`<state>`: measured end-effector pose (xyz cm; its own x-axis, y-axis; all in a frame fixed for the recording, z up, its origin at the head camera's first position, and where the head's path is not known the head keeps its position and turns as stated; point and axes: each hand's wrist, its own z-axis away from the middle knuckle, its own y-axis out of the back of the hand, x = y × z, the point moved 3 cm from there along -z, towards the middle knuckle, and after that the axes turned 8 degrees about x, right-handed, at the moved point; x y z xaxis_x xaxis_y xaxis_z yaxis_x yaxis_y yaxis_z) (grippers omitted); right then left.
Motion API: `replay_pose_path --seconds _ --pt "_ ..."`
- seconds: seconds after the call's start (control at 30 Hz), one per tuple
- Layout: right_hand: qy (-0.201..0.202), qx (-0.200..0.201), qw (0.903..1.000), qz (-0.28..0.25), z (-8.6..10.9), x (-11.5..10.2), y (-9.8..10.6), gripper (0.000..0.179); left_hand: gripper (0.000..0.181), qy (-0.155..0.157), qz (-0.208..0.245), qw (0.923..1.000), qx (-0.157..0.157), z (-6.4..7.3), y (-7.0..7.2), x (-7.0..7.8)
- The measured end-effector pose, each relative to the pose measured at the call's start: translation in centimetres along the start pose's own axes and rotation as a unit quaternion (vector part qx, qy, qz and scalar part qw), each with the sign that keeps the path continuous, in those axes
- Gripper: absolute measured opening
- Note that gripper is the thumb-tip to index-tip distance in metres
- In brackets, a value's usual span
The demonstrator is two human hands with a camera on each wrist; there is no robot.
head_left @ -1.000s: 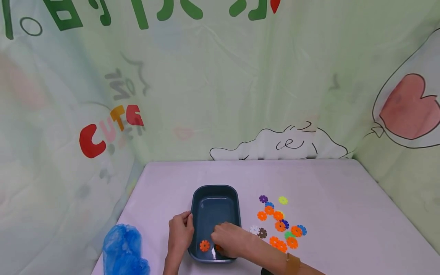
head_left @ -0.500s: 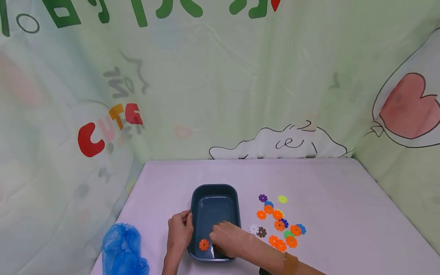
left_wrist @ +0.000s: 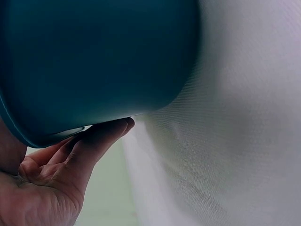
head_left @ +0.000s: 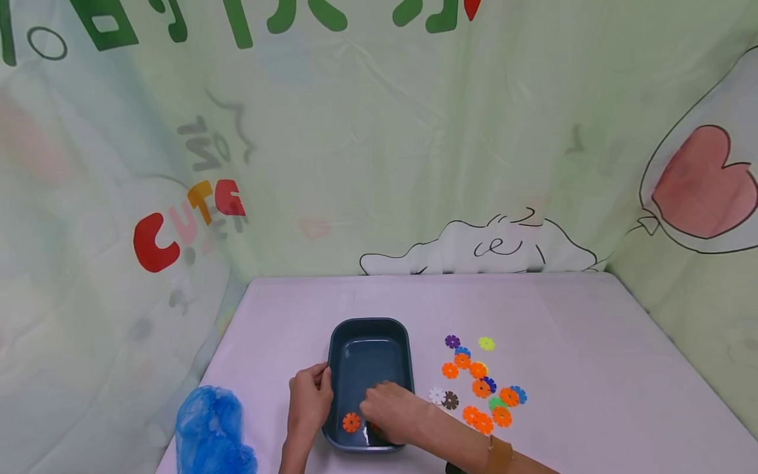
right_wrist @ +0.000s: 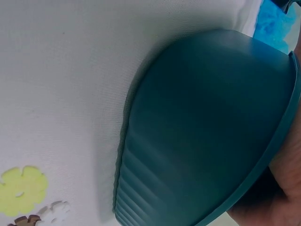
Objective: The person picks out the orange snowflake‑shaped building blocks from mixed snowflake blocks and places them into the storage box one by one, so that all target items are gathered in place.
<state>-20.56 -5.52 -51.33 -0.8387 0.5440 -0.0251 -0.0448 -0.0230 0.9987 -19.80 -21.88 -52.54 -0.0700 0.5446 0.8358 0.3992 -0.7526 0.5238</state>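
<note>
A dark blue-green rectangular tray [head_left: 370, 359] stands on the table. My left hand [head_left: 310, 398] holds its left rim; in the left wrist view the fingers of that hand [left_wrist: 56, 179] lie against the outer wall of the tray [left_wrist: 103, 66]. Inside the near end, my right hand [head_left: 392, 411] is lowered with bent fingers, its fingertips hidden. An orange notched plastic disc [head_left: 351, 422] lies to its left. Part of another orange piece [head_left: 375, 428] shows under the right hand; whether the fingers pinch it is hidden. The right wrist view shows mostly the tray's outside wall [right_wrist: 202, 117].
Right of the tray, several notched discs lie scattered, among them a purple one [head_left: 453, 342], a yellow one [head_left: 487, 343], a white one [head_left: 437, 395] and a brown one [head_left: 451, 400]. A crumpled blue plastic bag [head_left: 210, 428] sits at the left edge.
</note>
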Motion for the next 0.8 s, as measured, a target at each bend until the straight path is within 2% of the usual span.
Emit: replay_pose_path --seconds 0.23,0.47,0.67,0.8 --pt "-0.002 0.004 1.0000 0.006 0.0 -0.1 0.0 0.020 0.028 -0.001 -0.001 1.0000 -0.002 0.0 0.0 0.0" --pt "-0.007 0.023 0.9997 0.009 0.1 0.0 0.8 0.023 0.029 0.015 -0.009 0.9998 -0.012 -0.1 0.0 -0.1" --pt "-0.009 0.076 0.9969 0.017 1.3 0.1 3.5 0.041 0.029 0.016 -0.005 0.9997 -0.015 -0.1 0.1 -0.2" --pt "-0.044 0.136 0.9898 -0.002 3.1 0.8 5.6 0.039 0.029 0.016 -0.001 0.9998 -0.013 0.0 0.0 -0.2"
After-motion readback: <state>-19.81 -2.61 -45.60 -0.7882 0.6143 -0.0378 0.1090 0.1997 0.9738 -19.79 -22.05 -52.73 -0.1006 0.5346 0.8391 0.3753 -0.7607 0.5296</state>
